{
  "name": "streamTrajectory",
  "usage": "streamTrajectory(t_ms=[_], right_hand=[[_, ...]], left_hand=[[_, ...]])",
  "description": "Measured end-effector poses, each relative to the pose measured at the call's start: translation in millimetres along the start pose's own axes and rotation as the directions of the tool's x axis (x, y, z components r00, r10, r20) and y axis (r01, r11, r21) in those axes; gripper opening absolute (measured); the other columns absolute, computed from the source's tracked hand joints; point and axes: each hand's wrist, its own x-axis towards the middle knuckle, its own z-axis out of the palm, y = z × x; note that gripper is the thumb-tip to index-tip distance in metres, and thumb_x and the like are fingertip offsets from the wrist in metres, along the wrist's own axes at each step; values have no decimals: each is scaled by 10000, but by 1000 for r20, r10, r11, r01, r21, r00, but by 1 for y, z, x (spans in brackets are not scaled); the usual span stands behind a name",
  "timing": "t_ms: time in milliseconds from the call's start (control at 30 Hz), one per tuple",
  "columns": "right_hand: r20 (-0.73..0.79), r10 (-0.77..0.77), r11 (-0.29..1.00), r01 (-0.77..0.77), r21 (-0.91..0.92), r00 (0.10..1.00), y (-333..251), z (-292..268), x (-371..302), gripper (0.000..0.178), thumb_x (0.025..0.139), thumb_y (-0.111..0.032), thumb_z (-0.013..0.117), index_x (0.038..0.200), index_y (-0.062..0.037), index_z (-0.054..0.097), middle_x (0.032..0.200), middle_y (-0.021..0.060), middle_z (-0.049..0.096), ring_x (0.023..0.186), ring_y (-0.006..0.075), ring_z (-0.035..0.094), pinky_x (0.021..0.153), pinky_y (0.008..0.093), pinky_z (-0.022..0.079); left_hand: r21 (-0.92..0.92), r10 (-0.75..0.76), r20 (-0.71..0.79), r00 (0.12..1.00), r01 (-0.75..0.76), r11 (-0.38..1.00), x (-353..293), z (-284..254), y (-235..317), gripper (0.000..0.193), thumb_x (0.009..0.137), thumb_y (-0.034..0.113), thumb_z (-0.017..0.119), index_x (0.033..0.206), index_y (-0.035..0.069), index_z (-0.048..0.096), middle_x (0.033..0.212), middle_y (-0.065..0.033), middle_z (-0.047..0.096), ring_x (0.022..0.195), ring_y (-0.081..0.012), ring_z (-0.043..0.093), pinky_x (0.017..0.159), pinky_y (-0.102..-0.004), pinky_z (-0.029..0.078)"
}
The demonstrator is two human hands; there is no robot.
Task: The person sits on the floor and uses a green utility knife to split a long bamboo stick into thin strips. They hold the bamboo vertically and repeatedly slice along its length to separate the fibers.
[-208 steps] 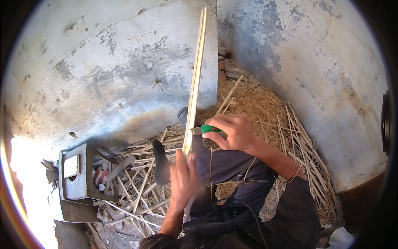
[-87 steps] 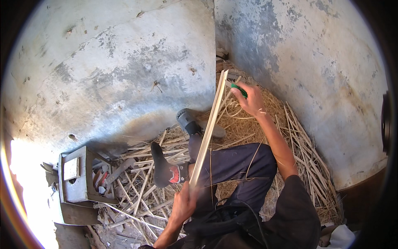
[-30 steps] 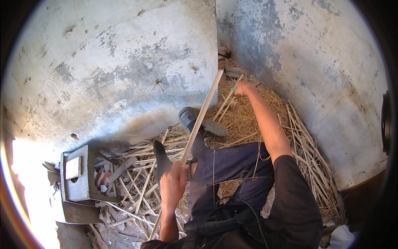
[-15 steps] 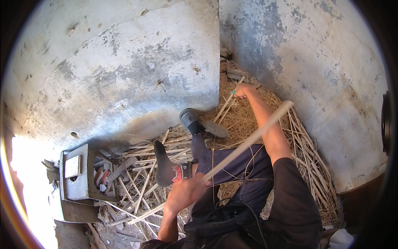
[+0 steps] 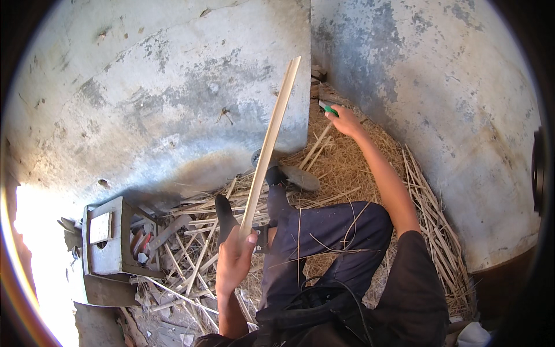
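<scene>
My left hand (image 5: 232, 265) is closed round the lower end of a long, pale split-bamboo strip (image 5: 269, 144), its thumb along the near side. The strip rises steeply past my left leg, its far end in front of the wall and leaning slightly right. Out at the far right, my right hand (image 5: 347, 121) grips a green-handled knife (image 5: 330, 109), whose short blade points up and left. Strip and knife are well apart. Beneath my right hand, several thin strips (image 5: 319, 141) lean over the pile of shavings.
Fine straw-like shavings (image 5: 341, 168) heap in the corner, with bundled strips (image 5: 430, 214) along the right wall (image 5: 433, 87). My bent legs (image 5: 329, 228) sit amid loose strips. At left, a worn wooden box (image 5: 110, 254) holds odds and ends. A broad peeling wall (image 5: 156, 104) stands ahead.
The bamboo strip has swung from a rightward slant across my legs to nearly upright, and my left hand has moved left. My right hand has shifted slightly; its knife shows more plainly.
</scene>
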Motion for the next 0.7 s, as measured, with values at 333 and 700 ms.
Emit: streamTrajectory(t_ms=[333,700], right_hand=[[-405,-281,752,462,471,870,-115,-59,-116,518,1116,-519,492,1203,-51,696,689,-16,516,568,111,498,543,302,413],[-320,-812,446,872,200,488,-156,-32,-195,296,978,-351,764,1036,-69,691,813,58,708,613,212,700,526,341,529]], left_hand=[[-332,-71,147,987,117,936,10,13,25,541,1174,477,390,1221,3,647,753,95,362,625,-23,308,565,-220,264],[-401,-52,138,989,104,910,13,20,45,558,1189,439,353,1214,-42,634,769,82,397,646,-21,321,567,-219,270]])
